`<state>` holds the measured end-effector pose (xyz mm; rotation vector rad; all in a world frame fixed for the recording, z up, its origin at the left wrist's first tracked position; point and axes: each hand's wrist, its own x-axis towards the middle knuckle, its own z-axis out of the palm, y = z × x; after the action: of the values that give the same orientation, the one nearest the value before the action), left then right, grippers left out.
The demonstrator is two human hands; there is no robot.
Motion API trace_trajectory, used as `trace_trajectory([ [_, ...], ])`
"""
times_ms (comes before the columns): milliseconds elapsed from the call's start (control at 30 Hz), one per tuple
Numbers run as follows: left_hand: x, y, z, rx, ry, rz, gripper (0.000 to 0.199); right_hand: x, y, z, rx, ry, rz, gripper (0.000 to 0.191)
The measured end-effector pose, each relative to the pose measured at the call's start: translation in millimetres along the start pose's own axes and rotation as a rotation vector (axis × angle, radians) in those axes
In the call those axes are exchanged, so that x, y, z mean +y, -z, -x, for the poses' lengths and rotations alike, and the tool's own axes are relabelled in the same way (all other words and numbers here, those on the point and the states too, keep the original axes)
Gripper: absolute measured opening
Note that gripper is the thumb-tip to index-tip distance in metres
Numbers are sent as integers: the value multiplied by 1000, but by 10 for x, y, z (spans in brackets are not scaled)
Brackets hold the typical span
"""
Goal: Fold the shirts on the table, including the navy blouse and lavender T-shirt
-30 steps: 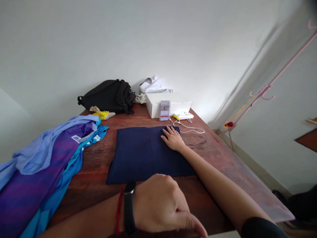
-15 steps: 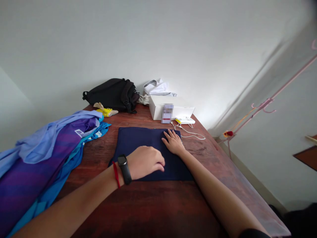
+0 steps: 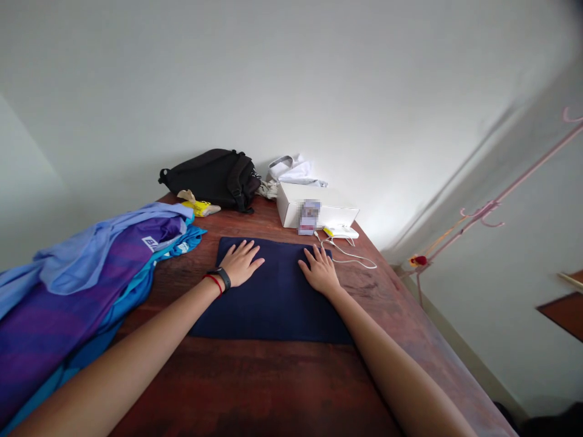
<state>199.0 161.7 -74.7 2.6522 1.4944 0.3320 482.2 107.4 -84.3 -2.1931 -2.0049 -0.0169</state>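
- A plain pale wall (image 3: 255, 79) stands behind a reddish-brown wooden counter (image 3: 255, 388).
- A navy-blue, roughly rectangular fabric piece (image 3: 277, 303) lies flat mid-counter.
- The left hand (image 3: 238, 264) and right hand (image 3: 321, 273) rest palm-down on its far left and far right, fingers spread, grasping nothing.
- Smoothing seems the step in hand; the next move would call for light, even pressure.

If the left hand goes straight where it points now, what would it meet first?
Beyond the navy cloth, the left hand would probably meet the white box first, though depth is unclear.
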Motion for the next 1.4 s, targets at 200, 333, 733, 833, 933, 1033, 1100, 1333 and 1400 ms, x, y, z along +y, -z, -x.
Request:
trace_trajectory([
  [200,-96,0,8,20,147,-42,71,80,-10,-35,-12,-163,-31,77],
  [333,-198,24,-24,-10,214,-17,73,98,-15,-39,-33,-164,-30,77],
  [733,-229,-5,21,50,210,35,73,89,46,224,42,-207,-78,69],
  [833,-232,-24,14,53,237,31,73,256,44,508,12,-207,-102,66],
  [933,-240,-51,-2,61,251,52,73,402,88,871,-6,-214,-117,66],
  [1033,-248,-72,-17,58,244,79,74,381,158,1267,21,-154,-140,66],
  [1100,-253,-83,-24,60,241,86,74,274,185,1503,27,-53,-142,65],
  [1333,-256,-91,-7,78,241,82,74,69,126,1814,-29,133,-130,58],
  [1400,-250,-78,5,78,242,80,74,124,97,1848,12,152,-126,57],
])
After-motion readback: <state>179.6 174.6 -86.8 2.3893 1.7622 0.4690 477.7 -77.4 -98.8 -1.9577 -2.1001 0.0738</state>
